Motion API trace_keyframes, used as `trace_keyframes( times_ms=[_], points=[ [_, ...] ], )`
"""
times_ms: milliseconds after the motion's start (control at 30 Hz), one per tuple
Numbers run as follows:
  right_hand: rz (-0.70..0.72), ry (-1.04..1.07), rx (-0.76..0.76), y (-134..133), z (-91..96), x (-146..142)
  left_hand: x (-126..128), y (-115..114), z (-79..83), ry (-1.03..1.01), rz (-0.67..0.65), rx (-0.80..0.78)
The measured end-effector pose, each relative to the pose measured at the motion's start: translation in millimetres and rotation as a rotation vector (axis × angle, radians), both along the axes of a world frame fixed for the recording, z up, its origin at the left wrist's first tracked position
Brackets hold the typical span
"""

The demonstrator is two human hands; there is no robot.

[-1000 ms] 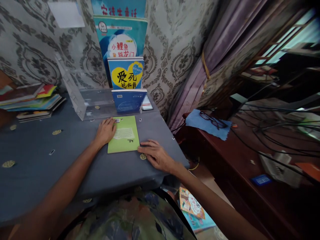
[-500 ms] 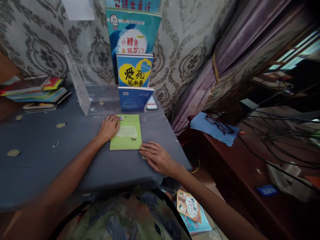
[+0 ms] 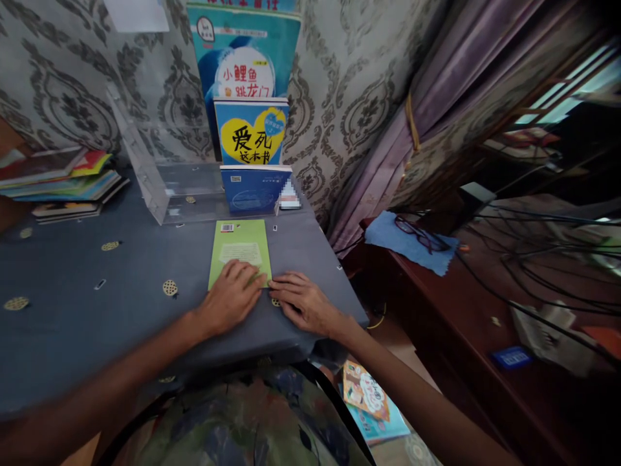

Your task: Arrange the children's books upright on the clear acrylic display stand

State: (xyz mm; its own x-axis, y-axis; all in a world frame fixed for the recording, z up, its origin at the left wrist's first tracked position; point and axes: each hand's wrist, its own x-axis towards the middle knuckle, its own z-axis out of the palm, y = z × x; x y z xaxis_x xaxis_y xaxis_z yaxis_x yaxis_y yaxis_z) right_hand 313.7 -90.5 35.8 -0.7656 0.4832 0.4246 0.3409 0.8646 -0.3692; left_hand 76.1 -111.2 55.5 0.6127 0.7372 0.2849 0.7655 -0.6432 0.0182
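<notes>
1. My left hand (image 3: 233,296) lies unclenched on the green book (image 3: 239,241) at six o'clock.
2. My right hand (image 3: 305,303), fingers outstretched, rests at its five o'clock corner.
3. The book lies on the grey table (image 3: 140,272), a blue book (image 3: 253,193) standing at twelve o'clock.

Grey tablecloth (image 3: 121,285) with green book (image 3: 241,236), clear stand (image 3: 141,178), book pile (image 3: 63,184).

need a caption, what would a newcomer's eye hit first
Probably the green book on the gray tablecloth, with the left hand over its near edge and the right hand at a corner. Behind it, books stand tiered in a clear rack. Off right, glasses lie on a blue cloth.
</notes>
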Motion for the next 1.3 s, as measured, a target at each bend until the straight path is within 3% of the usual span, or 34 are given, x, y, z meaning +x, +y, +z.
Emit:
trace_keyframes(
  times_ms=[100, 200, 500, 967, 1300],
  points=[
    [-0.007, -0.005, -0.01, -0.7, 0.5, 0.0, 11.5, -20.3, -11.5, -0.003, 0.019, -0.009],
    [-0.007, 0.0, -0.019, -0.6, 0.6, -0.5, 13.9, -25.5, -18.0, 0.04, 0.049, -0.004],
    [-0.003, 0.0, -0.023, 1.1, 0.8, -0.3, 13.9, -31.4, -13.6, 0.144, 0.073, -0.029],
    [-0.005, 0.034, -0.002, 1.7, -3.6, 1.0, -53.3, -63.5, -9.1, 0.052, 0.195, 0.091],
    [-0.002, -0.009, -0.006, 2.5, -1.5, 2.8, -68.9, -62.4, -15.3, -0.137, 0.185, 0.002]
  ],
)
